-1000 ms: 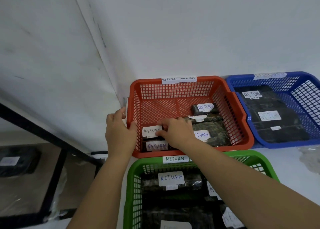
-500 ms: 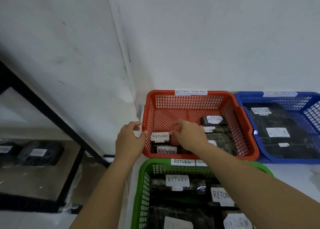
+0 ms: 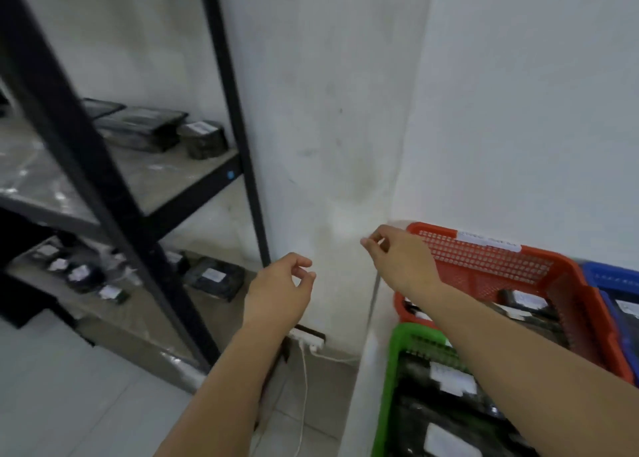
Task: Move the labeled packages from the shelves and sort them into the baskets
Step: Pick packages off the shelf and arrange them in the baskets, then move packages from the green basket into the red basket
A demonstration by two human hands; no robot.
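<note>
Black metal shelves (image 3: 114,193) at left, dark labeled packages (image 3: 204,138) on the upper and lower boards. Red basket (image 3: 570,283), green basket (image 3: 390,370), blue basket (image 3: 615,276) at right, each with packages inside. Both arms raised in front of the white wall. Left hand (image 3: 280,290) loosely curled, holding nothing. Right hand (image 3: 401,259) beside the red basket's corner, fingers loosely curled, also holding nothing. White cable (image 3: 304,387) hangs below.

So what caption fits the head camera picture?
Empty hands, left and right, between the shelf and the red basket.
</note>
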